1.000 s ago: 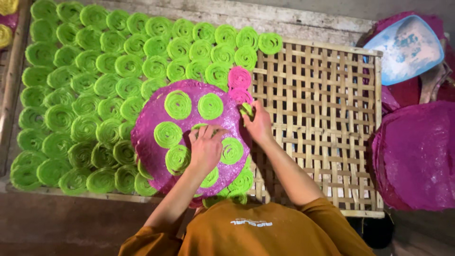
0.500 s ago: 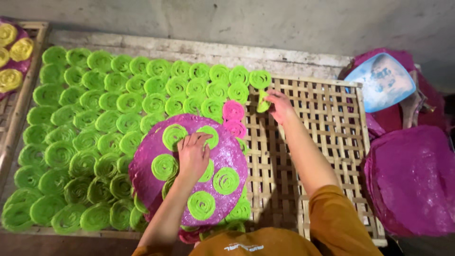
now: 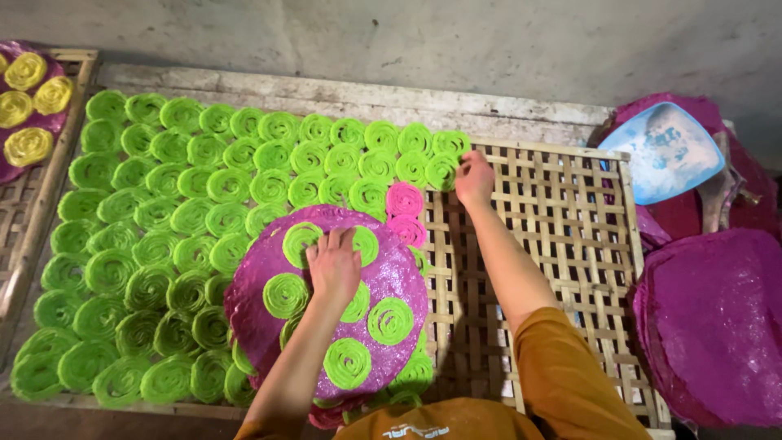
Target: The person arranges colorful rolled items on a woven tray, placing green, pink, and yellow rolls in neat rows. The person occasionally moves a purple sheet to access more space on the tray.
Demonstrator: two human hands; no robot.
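Note:
A round purple woven plate (image 3: 403, 273) lies over the green spirals and carries several green noodle spirals (image 3: 389, 319). My left hand (image 3: 334, 265) rests flat on the plate, fingers spread, touching spirals near its top. My right hand (image 3: 474, 179) reaches to the far side of the bamboo tray (image 3: 562, 220) and presses a green spiral (image 3: 444, 169) at the right end of the rows. Two pink spirals (image 3: 405, 200) sit just above the plate.
Rows of green spirals (image 3: 163, 212) cover the tray's left part. Yellow spirals (image 3: 28, 106) lie on a purple plate at far left. Stacked purple plates (image 3: 717, 326) and a blue scoop (image 3: 672, 151) stand at right. A grey wall runs behind.
My right hand moved from the plate up to the far row and set a green spiral down there. My left hand stayed on the plate. The view shifted lower and right.

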